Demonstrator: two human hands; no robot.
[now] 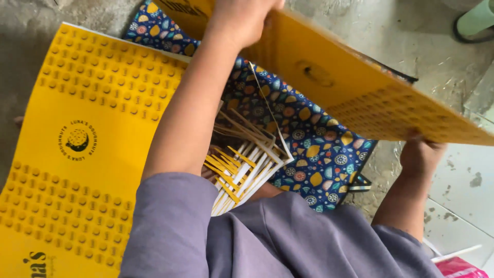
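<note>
My left hand [242, 20] reaches forward and grips the far edge of a large yellow cardboard sheet [360, 98], which is lifted and tilted. My right hand [419, 154] holds the same sheet from below at its near right edge, fingers partly hidden behind it. Under the sheet lies a dark blue cloth [303, 134] printed with lemons and flowers. A woven piece of white and yellow strips [242, 170] rests on my lap, beside my left forearm.
A second yellow cardboard sheet [87, 144] with rows of small marks and a round logo lies flat on the concrete floor at the left. A pale green object [476, 18] stands at the top right. A pink item [458, 267] and a white strip [455, 253] lie at the bottom right.
</note>
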